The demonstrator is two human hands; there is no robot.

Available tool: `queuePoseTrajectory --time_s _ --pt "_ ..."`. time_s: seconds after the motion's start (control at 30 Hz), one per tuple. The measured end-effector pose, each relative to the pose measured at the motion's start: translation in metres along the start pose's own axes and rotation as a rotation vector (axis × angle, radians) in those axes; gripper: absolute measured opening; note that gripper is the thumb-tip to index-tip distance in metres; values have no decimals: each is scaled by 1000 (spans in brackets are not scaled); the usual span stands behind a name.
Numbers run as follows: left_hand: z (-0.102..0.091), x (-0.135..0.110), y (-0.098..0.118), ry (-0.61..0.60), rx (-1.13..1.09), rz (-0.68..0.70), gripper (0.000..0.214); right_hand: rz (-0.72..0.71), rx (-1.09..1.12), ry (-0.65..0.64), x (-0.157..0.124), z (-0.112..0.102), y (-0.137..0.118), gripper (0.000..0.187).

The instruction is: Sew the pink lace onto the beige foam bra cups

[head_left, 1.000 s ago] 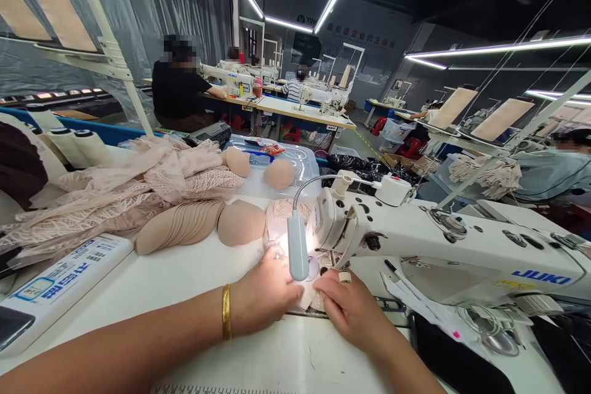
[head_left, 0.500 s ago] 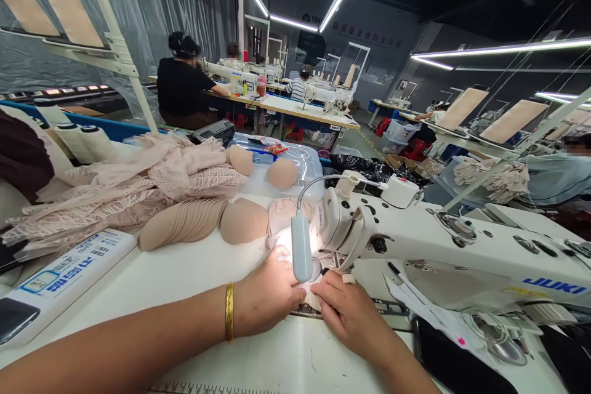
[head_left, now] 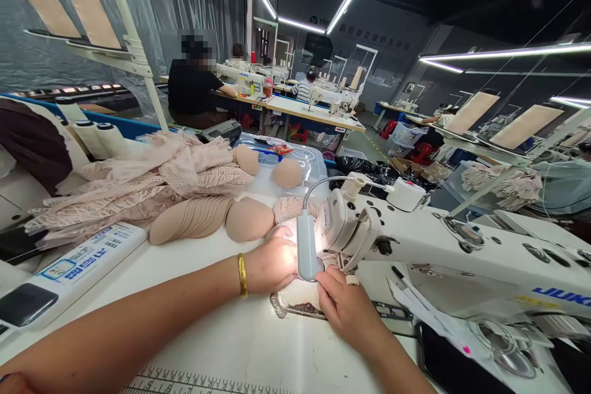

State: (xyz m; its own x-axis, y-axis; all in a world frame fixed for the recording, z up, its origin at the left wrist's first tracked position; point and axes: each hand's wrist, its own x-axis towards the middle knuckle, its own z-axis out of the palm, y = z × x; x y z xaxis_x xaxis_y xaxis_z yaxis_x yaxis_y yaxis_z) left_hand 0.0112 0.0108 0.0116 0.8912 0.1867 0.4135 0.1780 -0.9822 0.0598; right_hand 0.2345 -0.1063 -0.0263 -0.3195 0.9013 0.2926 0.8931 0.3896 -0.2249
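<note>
Beneath the head of a white sewing machine (head_left: 341, 221), my left hand (head_left: 272, 261) is closed on a pale pink lace piece (head_left: 298, 295). A grey lamp (head_left: 306, 249) and its glare hide most of those fingertips. My right hand (head_left: 348, 305), wearing a ring, has its thumb and fingers pressed together at the right side of the same piece, close to the needle area. The needle itself cannot be made out. More lace (head_left: 295, 208) lies behind the lamp. Left of it are a single beige foam cup (head_left: 249, 220) and a fanned stack of beige cups (head_left: 191, 220).
A lace heap (head_left: 152, 178) lies at the left, behind a white box-shaped device (head_left: 69, 274). Two loose cups rest on a clear plastic lid (head_left: 307, 163). A phone (head_left: 457, 360) and papers sit at right. A ruler strip (head_left: 184, 381) runs along the front. Co-workers sit beyond.
My left hand has moved away from me, off the near edge of the lace piece, exposing more of it. My right hand stays near the needle area. The view has shifted slightly.
</note>
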Motion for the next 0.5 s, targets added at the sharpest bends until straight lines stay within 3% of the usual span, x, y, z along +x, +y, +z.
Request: queuePoseTrajectory --time_s 0.13,0.27,0.37,0.43,0.5 --pt "6 -1 -5 0 -23 -24 21 16 1 -15 0 -2 -2 19" --pt "-8 -1 -9 151 71 -372 25 12 6 -3 -1 -3 -2 22" --pt "-20 0 -22 221 -3 -647 26 -9 5 8 -2 -2 -1 23" --pt "-22 0 -34 236 -84 -735 14 -16 4 21 -3 0 0 24" --pt "-23 0 -44 262 -128 -777 16 -23 6 31 -3 2 1 24"
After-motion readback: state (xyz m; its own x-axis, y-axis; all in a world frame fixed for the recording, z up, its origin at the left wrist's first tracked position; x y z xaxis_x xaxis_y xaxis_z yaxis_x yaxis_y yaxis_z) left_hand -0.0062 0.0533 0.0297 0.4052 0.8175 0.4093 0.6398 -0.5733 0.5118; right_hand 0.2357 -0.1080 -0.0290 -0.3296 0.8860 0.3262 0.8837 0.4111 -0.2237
